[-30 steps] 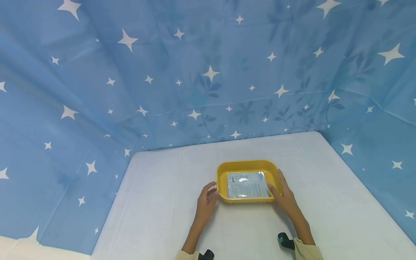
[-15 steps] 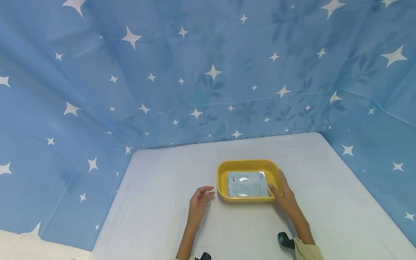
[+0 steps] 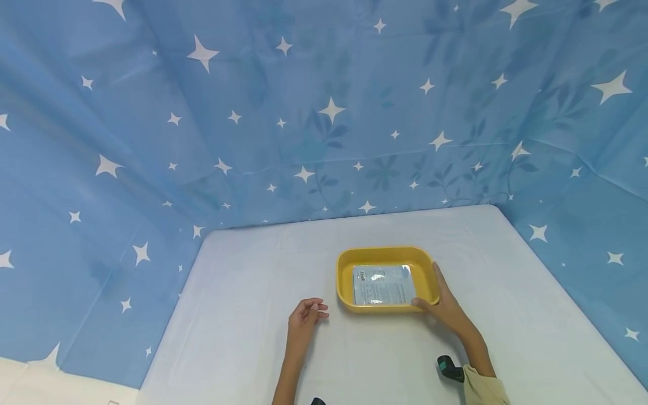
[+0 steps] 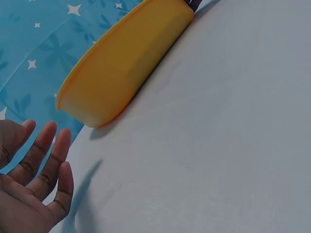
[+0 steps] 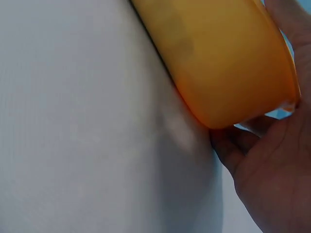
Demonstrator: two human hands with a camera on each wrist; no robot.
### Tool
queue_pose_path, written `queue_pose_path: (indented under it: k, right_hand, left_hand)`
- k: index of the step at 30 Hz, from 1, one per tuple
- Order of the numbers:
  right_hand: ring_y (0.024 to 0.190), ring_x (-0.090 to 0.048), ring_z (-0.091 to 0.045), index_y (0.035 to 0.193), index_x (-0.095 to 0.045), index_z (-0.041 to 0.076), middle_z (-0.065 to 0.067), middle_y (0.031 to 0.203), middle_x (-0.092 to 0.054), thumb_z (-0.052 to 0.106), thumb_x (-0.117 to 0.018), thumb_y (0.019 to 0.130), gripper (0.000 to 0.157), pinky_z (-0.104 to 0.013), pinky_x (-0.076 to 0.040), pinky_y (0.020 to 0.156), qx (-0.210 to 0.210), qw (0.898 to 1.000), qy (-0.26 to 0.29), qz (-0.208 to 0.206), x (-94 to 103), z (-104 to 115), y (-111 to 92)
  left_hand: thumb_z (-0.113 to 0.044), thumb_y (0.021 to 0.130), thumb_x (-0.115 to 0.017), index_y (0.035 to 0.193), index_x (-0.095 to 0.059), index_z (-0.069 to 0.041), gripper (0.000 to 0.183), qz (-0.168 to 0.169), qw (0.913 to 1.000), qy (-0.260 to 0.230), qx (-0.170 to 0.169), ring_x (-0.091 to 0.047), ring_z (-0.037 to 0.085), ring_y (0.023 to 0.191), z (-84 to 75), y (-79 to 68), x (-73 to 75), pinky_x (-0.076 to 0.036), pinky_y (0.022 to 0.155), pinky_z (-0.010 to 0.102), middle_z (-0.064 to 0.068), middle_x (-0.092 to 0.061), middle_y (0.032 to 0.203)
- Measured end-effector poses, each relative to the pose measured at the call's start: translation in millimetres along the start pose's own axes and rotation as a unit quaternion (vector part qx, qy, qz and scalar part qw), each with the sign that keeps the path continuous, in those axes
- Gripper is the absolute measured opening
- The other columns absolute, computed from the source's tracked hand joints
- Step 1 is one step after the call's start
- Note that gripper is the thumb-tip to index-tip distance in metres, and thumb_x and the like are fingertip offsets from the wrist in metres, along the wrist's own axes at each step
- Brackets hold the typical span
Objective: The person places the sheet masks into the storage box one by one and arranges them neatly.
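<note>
A yellow plastic tray (image 3: 349,257) with rounded corners rests on the white-covered table. Inside it lies a flat, shiny light-blue packet (image 3: 383,285) with a barcode and small print, too fine to read. My right hand (image 3: 448,308) grips the tray's right front corner, thumb over the front rim and fingers along the outer right side. In the right wrist view, fingertips reach under the yellow tray's corner (image 5: 228,63). My left hand (image 3: 304,323) holds nothing and is apart from the tray, to its front left. Its loosely bent fingers (image 4: 51,170) show in the left wrist view.
The white table (image 3: 243,281) extends on both sides of the tray. A blue curtain with white stars (image 3: 283,140) hangs behind and beside it. A black wrist device (image 3: 449,368) sits by the right sleeve (image 3: 483,388).
My left hand has come away from the tray's left side, moving left and toward me. The right thumb has shifted from inside the tray toward its front rim. Tray and packet stay in place.
</note>
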State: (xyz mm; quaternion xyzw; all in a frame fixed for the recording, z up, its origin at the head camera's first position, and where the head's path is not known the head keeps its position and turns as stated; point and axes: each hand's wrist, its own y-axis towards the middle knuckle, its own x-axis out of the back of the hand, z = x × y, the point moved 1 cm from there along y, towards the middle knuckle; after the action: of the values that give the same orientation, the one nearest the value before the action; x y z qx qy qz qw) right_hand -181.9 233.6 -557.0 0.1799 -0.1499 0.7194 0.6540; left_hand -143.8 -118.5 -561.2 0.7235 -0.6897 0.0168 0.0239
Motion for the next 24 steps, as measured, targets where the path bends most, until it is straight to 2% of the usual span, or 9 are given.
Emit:
queue_pose_path:
  k: [4, 8, 11, 14, 19, 22, 24]
  right_hand:
    - [0.145, -0.01, -0.051, 0.154, 0.019, 0.018, -0.026, 0.162, -0.001, 0.014, -0.083, 0.075, 0.13, -0.072, -0.011, 0.111, 0.034, 0.999, 0.03, 0.015, 1.2, -2.8, -1.0]
    - [0.143, -0.017, -0.051, 0.155, 0.019, 0.022, -0.027, 0.16, -0.01, 0.02, -0.088, 0.07, 0.137, -0.071, -0.016, 0.11, 0.036, 0.999, 0.001, -0.002, -1.3, -3.6, -0.7]
    - [0.143, -0.022, -0.051, 0.155, 0.016, 0.021, -0.027, 0.16, -0.015, 0.029, -0.089, 0.068, 0.137, -0.07, -0.022, 0.109, 0.023, 0.999, -0.037, -0.021, -5.2, -1.3, 1.3]
    - [0.139, -0.031, -0.047, 0.157, 0.009, 0.017, -0.025, 0.157, -0.026, 0.034, -0.09, 0.067, 0.135, -0.067, -0.028, 0.108, 0.023, 0.998, -0.049, -0.036, -11.5, 1.4, 6.2]
    - [0.13, -0.045, -0.04, 0.154, -0.009, 0.011, -0.02, 0.143, -0.045, 0.033, -0.091, 0.065, 0.123, -0.063, -0.035, 0.105, 0.061, 0.996, -0.038, -0.055, -23.8, 5.8, 20.5]
    - [0.131, -0.044, -0.041, 0.153, -0.01, 0.008, -0.021, 0.142, -0.046, 0.032, -0.091, 0.066, 0.121, -0.063, -0.034, 0.106, 0.072, 0.995, -0.033, -0.064, -29.8, 9.1, 29.8]
    - [0.136, -0.039, -0.042, 0.154, -0.005, 0.007, -0.023, 0.146, -0.041, 0.033, -0.09, 0.067, 0.125, -0.064, -0.031, 0.108, 0.062, 0.995, -0.034, -0.066, -32.7, 10.8, 35.8]
  left_hand:
    - [-0.026, 0.101, -0.053, 0.119, -0.059, 0.004, 0.035, -0.007, 1.0, -0.003, 0.0, -0.071, 0.031, 0.093, -1.8, 0.5, 3.7, -0.055, 0.088, 0.034, 0.02, -0.069, 0.107]
    - [-0.024, 0.101, -0.053, 0.118, -0.059, 0.004, 0.034, -0.015, 0.9998, -0.007, 0.007, -0.07, 0.033, 0.093, -3.0, 1.2, 6.6, -0.055, 0.089, 0.037, 0.021, -0.069, 0.106]
    - [-0.019, 0.102, -0.053, 0.118, -0.059, 0.006, 0.031, -0.017, 0.9997, -0.012, 0.013, -0.069, 0.037, 0.093, -5.7, 2.0, 8.2, -0.055, 0.089, 0.041, 0.023, -0.069, 0.106]
    - [-0.014, 0.102, -0.051, 0.117, -0.058, 0.008, 0.028, -0.014, 0.9997, -0.012, 0.014, -0.068, 0.042, 0.094, -15.1, 1.3, 9.2, -0.055, 0.089, 0.043, 0.024, -0.068, 0.105]
    - [-0.012, 0.102, -0.05, 0.116, -0.058, 0.009, 0.027, -0.002, 0.9998, 0.001, 0.02, -0.067, 0.042, 0.096, -34.5, -1.8, 9.7, -0.055, 0.088, 0.043, 0.022, -0.069, 0.104]
    - [-0.012, 0.102, -0.049, 0.117, -0.058, 0.009, 0.027, 0.005, 0.9997, 0.003, 0.022, -0.067, 0.042, 0.097, -36.6, -1.2, 9.8, -0.054, 0.087, 0.042, 0.024, -0.068, 0.106]
    - [-0.014, 0.102, -0.05, 0.117, -0.058, 0.009, 0.029, 0.008, 0.9997, 0.001, 0.022, -0.067, 0.041, 0.097, -31.1, 0.6, 10.1, -0.054, 0.087, 0.04, 0.024, -0.067, 0.107]
